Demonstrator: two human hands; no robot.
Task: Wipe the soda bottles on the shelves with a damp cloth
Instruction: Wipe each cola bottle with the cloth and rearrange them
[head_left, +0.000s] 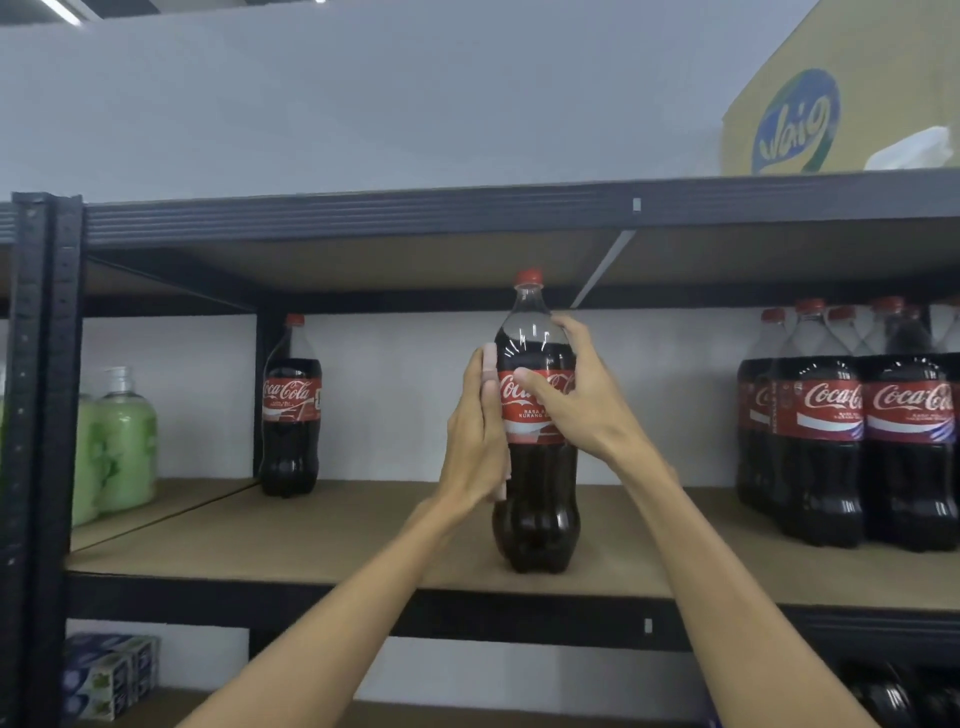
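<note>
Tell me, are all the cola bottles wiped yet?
Not yet. Whether the lone bottle at the left is done, I cannot tell. Right now the right hand grips the middle bottle while the left hand presses the pink cloth to its side. The bottles at the right probably wait.

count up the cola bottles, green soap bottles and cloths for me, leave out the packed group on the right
cola bottles: 2, the held one and one at the back left
green soap bottles: 2 that show clearly
pink cloth: 1
total: 5
</note>
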